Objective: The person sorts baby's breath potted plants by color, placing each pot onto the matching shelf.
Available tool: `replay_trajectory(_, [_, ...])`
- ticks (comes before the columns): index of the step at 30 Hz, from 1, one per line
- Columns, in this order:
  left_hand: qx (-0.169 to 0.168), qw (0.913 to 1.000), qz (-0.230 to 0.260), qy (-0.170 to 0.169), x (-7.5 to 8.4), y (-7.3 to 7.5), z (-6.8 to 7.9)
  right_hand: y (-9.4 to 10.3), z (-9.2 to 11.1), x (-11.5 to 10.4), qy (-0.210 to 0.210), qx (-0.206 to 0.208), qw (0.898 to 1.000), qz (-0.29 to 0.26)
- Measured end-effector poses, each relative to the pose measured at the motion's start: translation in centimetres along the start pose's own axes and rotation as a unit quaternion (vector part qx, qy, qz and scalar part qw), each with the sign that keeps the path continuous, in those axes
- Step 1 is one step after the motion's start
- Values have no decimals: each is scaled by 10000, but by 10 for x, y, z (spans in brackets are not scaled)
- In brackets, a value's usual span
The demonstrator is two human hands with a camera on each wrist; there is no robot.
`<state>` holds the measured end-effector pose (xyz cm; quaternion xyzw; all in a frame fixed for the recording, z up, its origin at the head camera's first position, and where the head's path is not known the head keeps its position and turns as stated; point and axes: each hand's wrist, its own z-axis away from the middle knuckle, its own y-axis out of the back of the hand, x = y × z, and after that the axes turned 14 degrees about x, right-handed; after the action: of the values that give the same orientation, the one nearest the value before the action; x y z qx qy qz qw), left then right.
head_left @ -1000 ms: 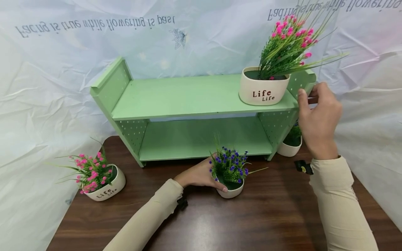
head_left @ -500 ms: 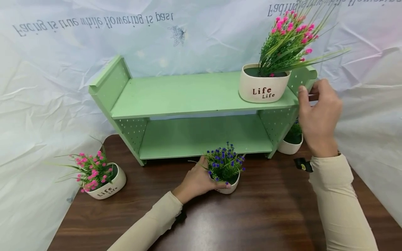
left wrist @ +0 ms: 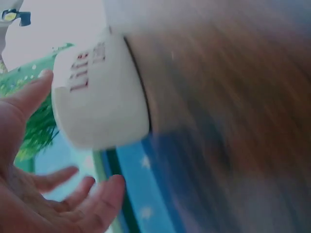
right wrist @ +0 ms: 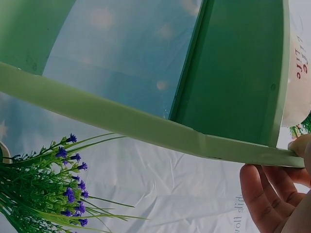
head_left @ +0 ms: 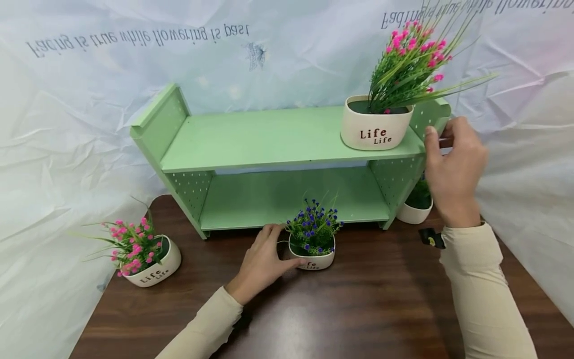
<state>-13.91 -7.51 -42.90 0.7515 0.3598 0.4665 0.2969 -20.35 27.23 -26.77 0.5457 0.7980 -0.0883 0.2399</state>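
A small white pot with purple flowers stands on the table in front of the green shelf. Beside its left side is my left hand, fingers spread; the thumb overlaps the pot's front in the head view. In the left wrist view the fingers are apart from the pot; whether the thumb touches it I cannot tell. My right hand grips the shelf's right side panel at upper-deck height, and the right wrist view shows thumb and fingers on either side of the panel's edge.
A white pot with pink flowers sits on the upper deck's right end. Another pink-flowered pot stands tilted in view at the table's left. Partly hidden behind the right arm is a purple-flowered pot. A printed cloth hangs behind.
The purple-flowered pot has shifted left and turned so its lettering faces front. My left hand has moved left and its fingers have come away from the pot. The right hand keeps its grip.
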Motion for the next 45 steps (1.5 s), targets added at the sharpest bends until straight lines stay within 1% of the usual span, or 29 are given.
replay_trajectory(2, [328, 9984, -108, -455, -4, 8, 5, 0, 1, 1, -6, 8, 10000, -8])
replay_trajectory(4, [694, 9923, -242, -1001, -5, 14, 9, 0, 1, 2, -19, 44, 10000, -5])
replay_trajectory(7, [1219, 9763, -431, -1737, -1, 18, 15, -1, -1, 1, -43, 69, 10000, 23])
replay_trajectory(9, [1459, 9646, -500, -2141, 2, 17, 18, -2, -1, 1, -65, 82, 9999, 54])
replay_trajectory(12, [1687, 9490, -642, -2585, 6, 11, 22, -2, -2, 0, -95, 67, 9999, 79])
replay_trajectory(14, [1803, 9403, -804, -2773, 8, 6, 24, -3, -1, 0, -93, 48, 9999, 75])
replay_trajectory(16, [1888, 9347, -987, -2844, 9, 2, 25, -3, 0, 0, -82, 14, 9999, 59])
replay_trajectory(18, [1927, 9325, -1120, -2843, 10, -1, 25, -3, 1, 1, -70, -2, 10000, 53])
replay_trajectory(20, [1897, 9333, -1198, -2804, 10, -3, 25, -3, 2, 1, -78, 1, 10000, 51])
replay_trajectory(23, [1788, 9366, -1164, -2780, 10, -3, 24, -3, 3, 3, -92, 71, 9999, 47])
replay_trajectory(27, [1677, 9371, -1070, -2869, 11, -4, 24, -4, 3, 4, -75, 132, 9999, 8])
replay_trajectory(31, [1569, 9321, -1246, -3018, 12, -3, 24, -4, 2, 3, -71, 102, 9999, 12])
replay_trajectory(35, [1526, 9242, -1520, -3153, 15, -1, 24, -3, 2, 2, -62, 105, 9999, 27])
replay_trajectory(38, [1522, 9220, -1569, -3195, 14, 2, 24, -3, 2, 2, -34, 104, 9999, 39])
replay_trajectory(40, [1541, 9230, -1512, -3184, 11, 4, 24, -3, 2, 2, -24, 92, 9999, 50])
replay_trajectory(45, [1624, 9307, -1205, -3048, -1, 14, 28, -3, 3, 2, -43, 111, 9999, 57])
